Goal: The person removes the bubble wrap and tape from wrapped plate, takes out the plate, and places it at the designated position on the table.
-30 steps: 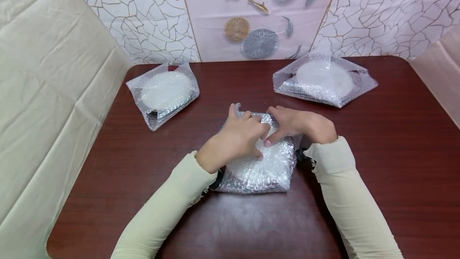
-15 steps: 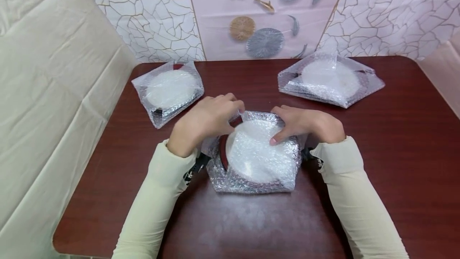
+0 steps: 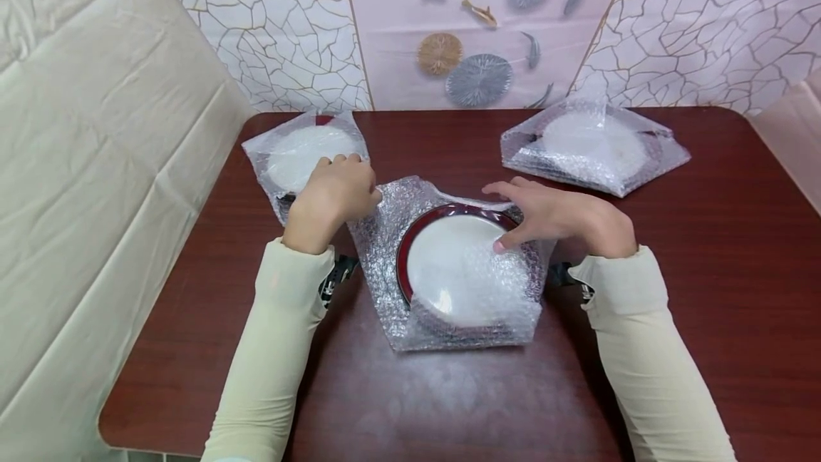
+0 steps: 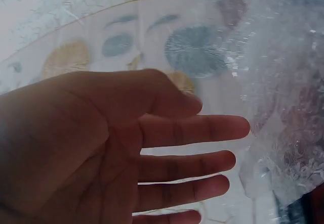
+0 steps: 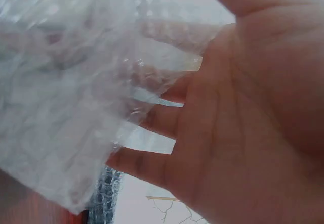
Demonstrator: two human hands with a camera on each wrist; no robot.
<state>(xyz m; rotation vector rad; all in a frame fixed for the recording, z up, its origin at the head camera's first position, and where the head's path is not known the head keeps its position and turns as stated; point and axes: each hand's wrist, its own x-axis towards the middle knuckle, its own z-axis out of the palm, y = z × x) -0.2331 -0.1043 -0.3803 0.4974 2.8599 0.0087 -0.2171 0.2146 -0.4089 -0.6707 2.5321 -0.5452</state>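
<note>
A round white plate with a dark red rim lies in the middle of the table, partly covered by bubble wrap. Its left side is bare, and wrap covers its right and front parts. My left hand is at the outer left part of the spread wrap. In the left wrist view its fingers are straight, their tips beside the wrap. Over the plate's right side, my right hand has its thumb near the wrapped surface and its fingers spread at the back edge. Wrap overlaps those fingers in the right wrist view.
Another bubble-wrapped plate lies at the back left, partly behind my left hand. A third wrapped plate is at the back right. The dark red wooden table meets a patterned backdrop behind.
My left hand has moved left from over the plate, and the wrap on that side has been folded out, baring the red rim. My right hand has stayed at the plate's right.
</note>
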